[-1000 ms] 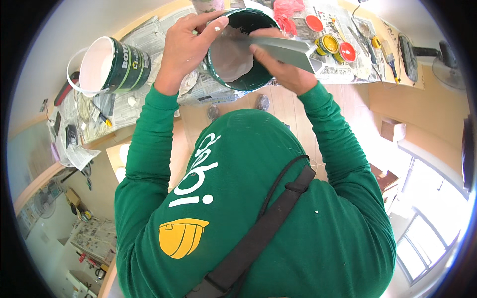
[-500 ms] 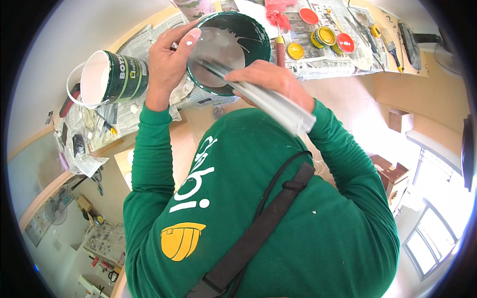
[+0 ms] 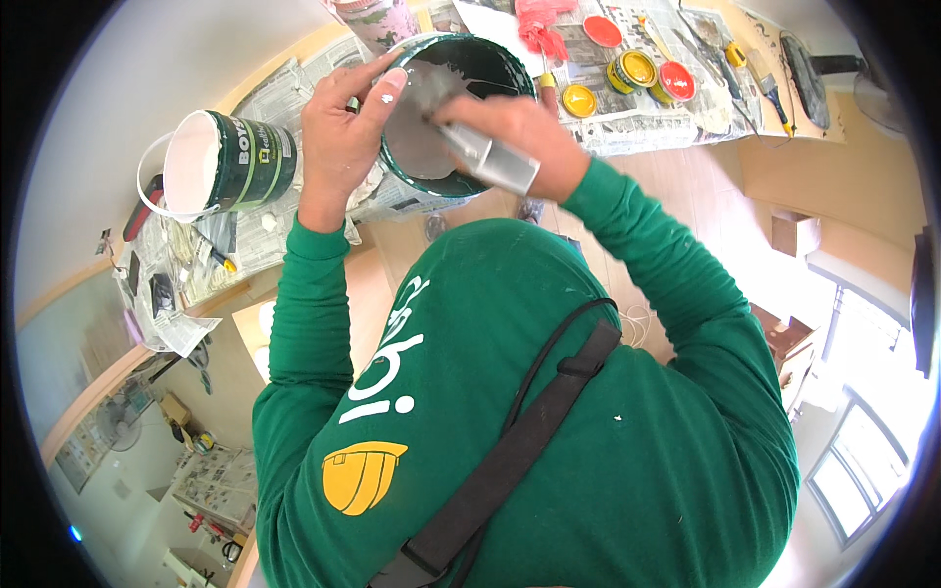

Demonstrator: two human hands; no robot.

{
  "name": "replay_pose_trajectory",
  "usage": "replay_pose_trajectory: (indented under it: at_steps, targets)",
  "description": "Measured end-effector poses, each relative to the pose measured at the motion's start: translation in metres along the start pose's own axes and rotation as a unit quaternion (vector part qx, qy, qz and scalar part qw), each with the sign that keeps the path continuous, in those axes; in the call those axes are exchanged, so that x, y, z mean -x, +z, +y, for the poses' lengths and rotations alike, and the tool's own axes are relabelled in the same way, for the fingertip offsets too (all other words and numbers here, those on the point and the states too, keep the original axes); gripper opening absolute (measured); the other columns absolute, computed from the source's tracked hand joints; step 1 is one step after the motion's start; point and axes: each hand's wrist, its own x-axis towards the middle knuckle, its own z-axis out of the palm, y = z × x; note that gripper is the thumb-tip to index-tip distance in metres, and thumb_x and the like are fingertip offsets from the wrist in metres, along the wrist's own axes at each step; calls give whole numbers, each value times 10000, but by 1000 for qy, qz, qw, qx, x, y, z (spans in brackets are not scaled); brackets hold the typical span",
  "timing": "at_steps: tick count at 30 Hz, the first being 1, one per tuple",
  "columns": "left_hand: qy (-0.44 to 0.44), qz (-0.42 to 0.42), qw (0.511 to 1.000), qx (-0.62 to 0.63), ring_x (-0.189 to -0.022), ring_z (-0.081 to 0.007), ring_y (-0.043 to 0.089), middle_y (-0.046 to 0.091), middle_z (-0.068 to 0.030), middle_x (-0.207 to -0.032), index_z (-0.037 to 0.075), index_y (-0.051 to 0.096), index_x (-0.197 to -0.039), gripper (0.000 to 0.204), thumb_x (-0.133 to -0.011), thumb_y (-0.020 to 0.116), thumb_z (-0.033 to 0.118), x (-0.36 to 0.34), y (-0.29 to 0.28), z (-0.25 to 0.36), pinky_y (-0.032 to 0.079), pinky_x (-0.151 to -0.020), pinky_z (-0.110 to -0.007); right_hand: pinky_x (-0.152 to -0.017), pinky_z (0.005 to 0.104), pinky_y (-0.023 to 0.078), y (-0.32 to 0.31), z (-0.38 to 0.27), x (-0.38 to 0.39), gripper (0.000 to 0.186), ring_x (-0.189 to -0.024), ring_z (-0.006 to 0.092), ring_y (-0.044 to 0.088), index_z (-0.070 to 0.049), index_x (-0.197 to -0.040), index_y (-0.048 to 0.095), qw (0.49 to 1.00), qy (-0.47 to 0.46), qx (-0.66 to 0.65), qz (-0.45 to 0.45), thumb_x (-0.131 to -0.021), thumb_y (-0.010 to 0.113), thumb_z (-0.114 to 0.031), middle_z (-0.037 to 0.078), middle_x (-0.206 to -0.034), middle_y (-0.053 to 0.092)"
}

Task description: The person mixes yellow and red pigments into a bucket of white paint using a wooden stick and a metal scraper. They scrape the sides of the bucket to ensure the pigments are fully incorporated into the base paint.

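Observation:
My left hand point(image 3: 343, 137) grips the left rim of a dark green bucket point(image 3: 505, 69), thumb on top and fingers curled at the edge. Grey, paint-like liquid point(image 3: 412, 132) covers the bucket's bottom. My right hand point(image 3: 524, 137) is closed around a straight silvery metal strip point(image 3: 500, 165), blurred by motion, whose far end reaches into the grey liquid. The strip's other end sticks out beneath that hand toward the lower right. Some of the right hand's fingers are hidden behind the strip.
A second bucket point(image 3: 255, 167) with white inside is at left. Newspaper-covered table point(image 3: 622, 132) holds a pink-speckled container point(image 3: 377, 18), red plastic point(image 3: 539, 24), small yellow point(image 3: 637, 69) and red paint cans point(image 3: 676, 80), a wooden-handled tool point(image 3: 549, 90) and brushes point(image 3: 772, 98). A boxy object point(image 3: 792, 230) stands right.
The bucket and my left hand shifted left, then slightly back right. My right hand moves the strip about inside the bucket; it has tilted and now shows less length outside.

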Motion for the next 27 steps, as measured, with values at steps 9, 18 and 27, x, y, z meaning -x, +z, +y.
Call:
replay_pose_trajectory:
  at_steps: [9, 18, 27]
  targets:
    - [-5, 13, 1000, -25, -760, -171, 554, 595, -34, -769, 125, 831, -1252, 372, -977, 804, 374, 1, 2, -1, 472, -731, -344, -743, 413, 619, 12, -2, 7, 227, -833, 360, 767, -125, -1169, 756, 994, 29, -14, 104, -961, 781, -213, 137, -941, 782]
    - [32, 8, 999, -35, -769, -192, 560, 562, -39, -732, 178, 844, -1241, 336, -972, 802, 375, -5, 6, -2, 472, -730, -354, -827, 386, 602, 18, -8, 9, 228, -819, 311, 781, -146, -1201, 761, 992, 52, -66, 96, -992, 748, -238, 89, -911, 798]
    - [-12, -1, 1000, -26, -785, -175, 558, 567, -30, -747, 173, 843, -1242, 326, -977, 801, 358, -9, 8, 0, 475, -746, -335, -785, 395, 611, 18, -3, 9, 260, -846, 316, 783, -148, -1201, 767, 989, 57, -57, 125, -968, 769, -262, 110, -924, 800]
